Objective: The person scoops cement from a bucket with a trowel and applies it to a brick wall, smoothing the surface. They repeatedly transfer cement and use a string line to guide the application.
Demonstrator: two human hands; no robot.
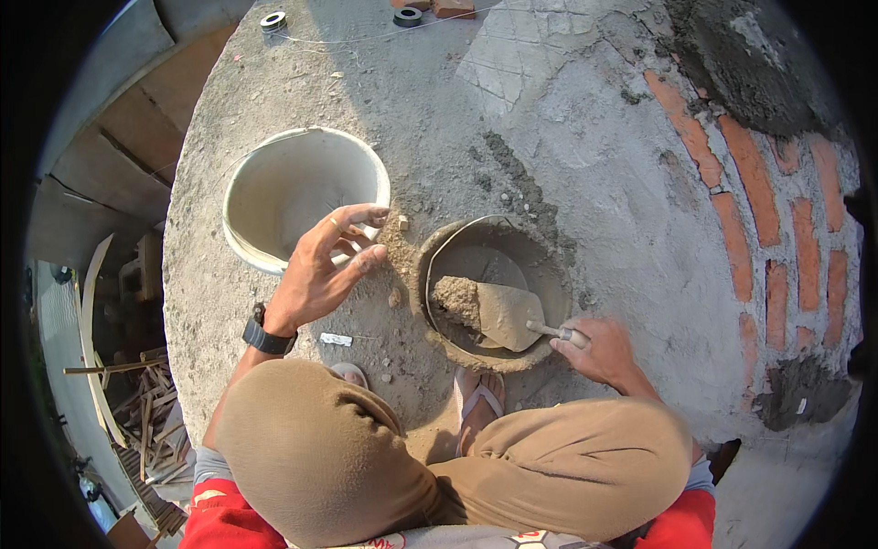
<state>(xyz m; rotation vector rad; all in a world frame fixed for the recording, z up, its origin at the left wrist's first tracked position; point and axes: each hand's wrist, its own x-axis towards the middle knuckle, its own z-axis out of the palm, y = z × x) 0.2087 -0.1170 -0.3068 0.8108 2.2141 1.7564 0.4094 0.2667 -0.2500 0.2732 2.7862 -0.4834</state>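
My right hand point(604, 350), slightly blurred, grips the handle of a trowel point(510, 317). A lump of wet mortar point(455, 302) lies on the left part of its blade. The blade is over a mortar-caked bucket point(560, 274) that stands in front of my feet and has a wire handle along its rim. My left hand point(320, 263) holds nothing; its fingers are curved and apart, beside the near right rim of a larger pale bucket point(259, 188). Whether the fingertips touch that rim I cannot tell. Only a thin grey residue shows inside the pale bucket.
Brickwork with mortar joints point(754, 178) rises at the right, partly plastered. Two spools point(273, 22) with a line lie at the far edge, near brick pieces point(453, 7). Beyond the slab's left edge is a drop with scrap wood point(155, 425). My sandalled feet point(477, 403) are close to the buckets.
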